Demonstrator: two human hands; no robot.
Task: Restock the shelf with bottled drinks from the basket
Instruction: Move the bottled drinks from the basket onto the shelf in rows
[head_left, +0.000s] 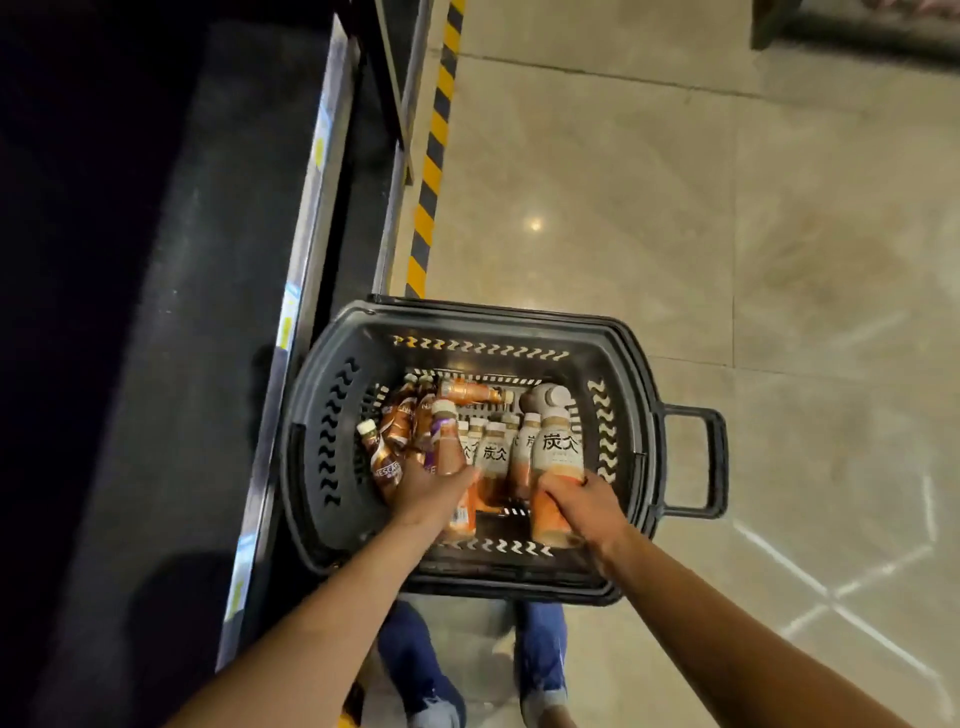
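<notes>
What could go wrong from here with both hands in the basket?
1. The right hand grips a white-labelled bottle packed against upright neighbours; pulling it out might topple them.
2. The left hand holds a brown bottle beside a loose pile of lying bottles, which could shift or roll.
3. The shelf is dark, so placement there may be misjudged.
</notes>
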